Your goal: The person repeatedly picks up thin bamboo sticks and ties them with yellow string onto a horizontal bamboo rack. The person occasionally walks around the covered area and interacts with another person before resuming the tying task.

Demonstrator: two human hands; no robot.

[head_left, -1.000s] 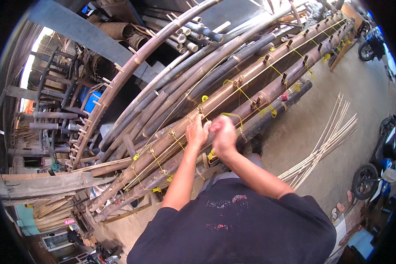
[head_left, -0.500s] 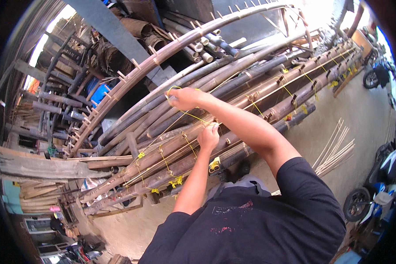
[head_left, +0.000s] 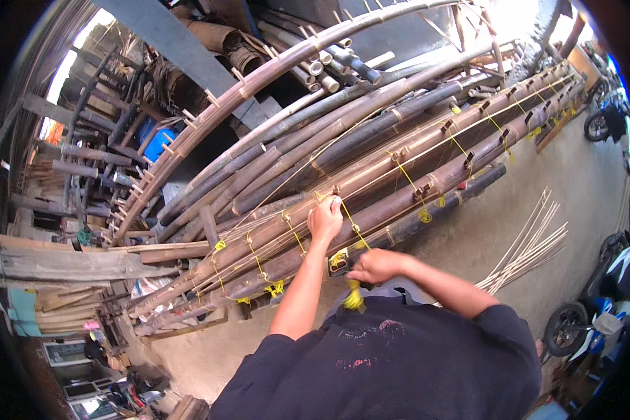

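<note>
Two long brown bamboo poles lie side by side before me, a far pole (head_left: 302,210) and a near pole (head_left: 392,210), with short pegs along them. Thin yellow cords cross between the poles at intervals. At the far pole my left hand (head_left: 325,218) is closed in a pinch, a bit of yellow cord showing at its fingertips. My right hand (head_left: 375,266) is closed on a yellow cord (head_left: 352,220) that runs taut from the far pole over the near one. Beneath that hand, close to my shirt, dangles a loose yellow bunch of cord (head_left: 355,297).
Behind the poles are stacked long bamboo stems (head_left: 371,126) and a curved pole with pegs (head_left: 280,66). Thin bamboo sticks (head_left: 528,248) lie on the floor at right. A motorbike (head_left: 598,322) stands farther right. Wooden planks (head_left: 63,262) jut in at left.
My right hand has come from beyond the far pole back toward me, drawing the yellow cord across the near pole. My left hand stays at the far pole, shifted slightly left.
</note>
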